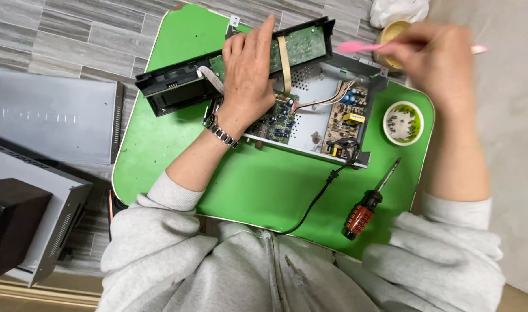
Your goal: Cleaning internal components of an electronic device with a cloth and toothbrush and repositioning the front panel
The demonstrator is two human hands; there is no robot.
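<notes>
Head view shows the left hand (pixel 249 72) at upper centre, fingers spread flat on the black plastic front panel (pixel 177 86) of an opened grey metal electronics box (pixel 310 124). At upper right, the blurred right hand (pixel 434 58) pinches a thin pink plastic stick (pixel 359 46) over the green tray table (pixel 264 185).

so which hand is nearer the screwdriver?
Right, though neither touches it. The right hand is up by the pink tool, above the screwdriver; the left hand rests on the black panel, farther off.

left hand (pixel 249 75) flat, fingers extended, right hand (pixel 434 58) closed
</notes>
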